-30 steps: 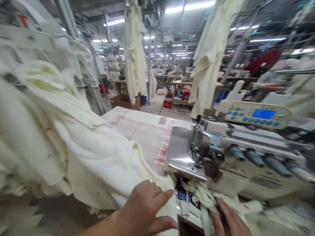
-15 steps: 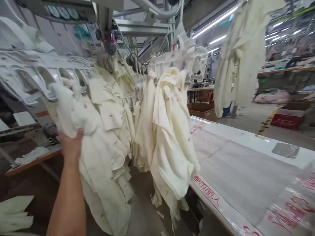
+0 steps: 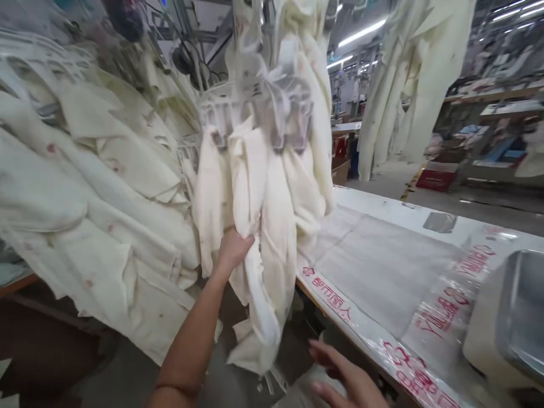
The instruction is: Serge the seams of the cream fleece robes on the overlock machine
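Note:
My left hand [image 3: 235, 250] reaches forward, fingers closed on a cream fabric piece [image 3: 250, 187] that hangs from a white clip hanger [image 3: 221, 107]. The cloth falls in long folds below the hand, and a paler ruffled edge shows beside my fingers. Low in the view, near the table's front edge, is my right hand [image 3: 346, 377], fingers apart and holding nothing. Greyish material [image 3: 312, 388] lies just behind its fingers, too blurred to name. To the left, more cream pieces with small reddish prints [image 3: 114, 226] hang from another row of white hangers [image 3: 25, 62].
A white table [image 3: 382, 198] on the right carries grey cloth and clear plastic with red lettering [image 3: 334, 297]. A metal-topped, cream-sided machine or box [image 3: 522, 317] stands at its near right. Further cream pieces [image 3: 412, 85] hang beyond the table. A red box [image 3: 437, 175] sits on the floor behind.
My left hand has left the left-hand garments and moved right to the middle hanging piece. My right hand has come into view at the bottom. The view has shifted closer to the hangers.

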`<move>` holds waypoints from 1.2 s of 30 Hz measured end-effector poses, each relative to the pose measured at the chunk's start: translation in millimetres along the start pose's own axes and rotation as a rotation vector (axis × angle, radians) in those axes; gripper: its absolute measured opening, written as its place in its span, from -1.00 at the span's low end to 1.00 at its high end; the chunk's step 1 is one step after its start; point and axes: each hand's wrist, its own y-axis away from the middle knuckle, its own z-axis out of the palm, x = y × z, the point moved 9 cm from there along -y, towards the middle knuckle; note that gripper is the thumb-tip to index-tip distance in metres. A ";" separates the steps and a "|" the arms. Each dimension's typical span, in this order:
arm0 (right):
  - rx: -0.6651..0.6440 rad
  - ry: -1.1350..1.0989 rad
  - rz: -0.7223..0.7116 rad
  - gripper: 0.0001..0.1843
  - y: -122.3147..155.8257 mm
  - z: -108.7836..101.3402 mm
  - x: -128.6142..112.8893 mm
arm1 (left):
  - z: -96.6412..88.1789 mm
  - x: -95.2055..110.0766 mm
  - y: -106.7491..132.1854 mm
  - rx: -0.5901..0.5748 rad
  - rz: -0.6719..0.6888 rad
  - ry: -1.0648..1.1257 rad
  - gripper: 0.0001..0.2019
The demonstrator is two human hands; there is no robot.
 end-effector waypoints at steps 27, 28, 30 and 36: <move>0.560 0.326 0.233 -0.68 158.7 -182.4 -42.7 | 14.4 312.2 86.0 -0.273 1.096 0.005 -0.80; 0.569 0.307 0.280 -0.74 164.2 -196.0 -45.0 | 29.4 311.2 76.5 -0.333 1.061 0.007 -0.80; 0.616 0.287 0.351 -0.82 169.6 -226.8 -49.4 | 54.8 315.7 61.4 -0.411 0.941 0.111 -0.77; 0.825 0.392 0.469 -0.73 163.0 -275.9 -37.8 | 91.0 362.2 181.1 -0.417 1.223 0.354 -0.64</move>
